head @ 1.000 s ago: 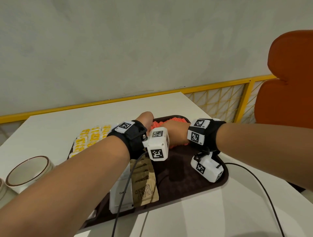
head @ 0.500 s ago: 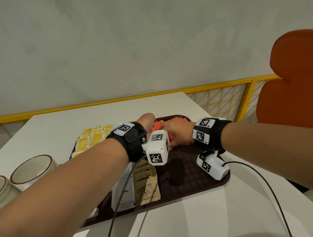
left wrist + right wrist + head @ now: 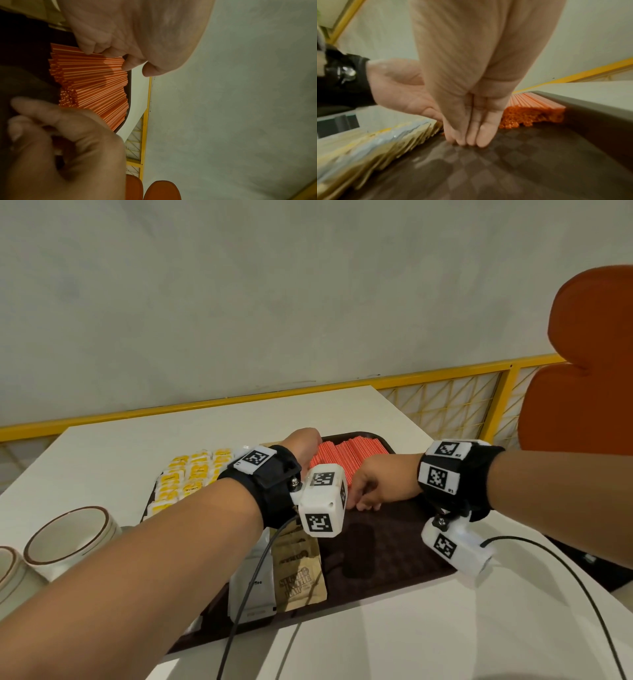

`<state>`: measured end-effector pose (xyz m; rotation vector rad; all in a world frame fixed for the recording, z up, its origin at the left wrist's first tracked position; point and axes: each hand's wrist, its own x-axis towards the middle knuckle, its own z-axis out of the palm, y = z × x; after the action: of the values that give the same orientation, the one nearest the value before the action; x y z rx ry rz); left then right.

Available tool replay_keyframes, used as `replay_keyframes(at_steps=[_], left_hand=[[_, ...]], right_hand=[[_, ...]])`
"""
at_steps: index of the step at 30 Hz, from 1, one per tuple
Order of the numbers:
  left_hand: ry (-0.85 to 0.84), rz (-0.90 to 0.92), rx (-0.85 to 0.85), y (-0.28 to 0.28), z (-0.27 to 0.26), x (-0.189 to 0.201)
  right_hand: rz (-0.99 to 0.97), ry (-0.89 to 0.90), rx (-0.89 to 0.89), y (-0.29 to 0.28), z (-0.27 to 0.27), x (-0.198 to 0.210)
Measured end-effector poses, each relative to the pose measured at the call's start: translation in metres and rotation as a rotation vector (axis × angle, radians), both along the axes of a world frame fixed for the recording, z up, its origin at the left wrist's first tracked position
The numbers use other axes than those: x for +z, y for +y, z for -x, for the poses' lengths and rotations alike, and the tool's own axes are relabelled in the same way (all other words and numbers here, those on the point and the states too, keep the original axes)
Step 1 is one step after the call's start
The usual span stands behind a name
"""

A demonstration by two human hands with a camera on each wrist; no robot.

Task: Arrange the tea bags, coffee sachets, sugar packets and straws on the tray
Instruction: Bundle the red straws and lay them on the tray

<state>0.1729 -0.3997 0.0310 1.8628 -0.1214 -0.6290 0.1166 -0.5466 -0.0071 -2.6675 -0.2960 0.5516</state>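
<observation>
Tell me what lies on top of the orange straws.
Only the left hand touches the top of the straws; its fingers rest on the pile's edge. The straws under the right hand are hidden.

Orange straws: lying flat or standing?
Lying flat. The orange plastic straws lie side by side in a low pile at the far end of the dark brown tray.

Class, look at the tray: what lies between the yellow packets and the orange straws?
The left hand lies there, between the yellow packets and the orange straws. The head view shows this; tray floor beneath it is hidden.
</observation>
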Motion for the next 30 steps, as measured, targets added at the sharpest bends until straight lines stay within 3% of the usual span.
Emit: replay_keyframes(at_steps=[4, 8, 11, 16, 20, 25, 30], left_hand=[[0.016, -0.082, -0.043, -0.002, 0.005, 0.005], [-0.057, -0.176, -0.024, -0.003, 0.005, 0.004], [0.005, -0.123, -0.012, -0.003, 0.006, 0.001], [0.018, -0.098, -0.024, 0.003, 0.007, 0.002], [0.047, -0.061, 0.018, 0.002, 0.008, 0.002], [-0.001, -0.088, -0.024, 0.006, 0.014, 0.001], [-0.013, -0.064, -0.052, 0.008, 0.02, 0.004]], right_hand=[[0.111, -0.187, 0.046, 0.0, -0.003, -0.003], [0.036, -0.103, 0.007, -0.003, 0.0, 0.002], [-0.003, 0.012, -0.036, -0.007, 0.006, 0.004], [0.141, -0.138, -0.066, -0.012, 0.008, -0.001], [0.016, -0.036, -0.14, -0.015, 0.015, 0.003], [0.1, -0.137, -0.136, -0.015, 0.015, -0.008], [-0.031, -0.094, -0.147, -0.002, 0.012, -0.008]])
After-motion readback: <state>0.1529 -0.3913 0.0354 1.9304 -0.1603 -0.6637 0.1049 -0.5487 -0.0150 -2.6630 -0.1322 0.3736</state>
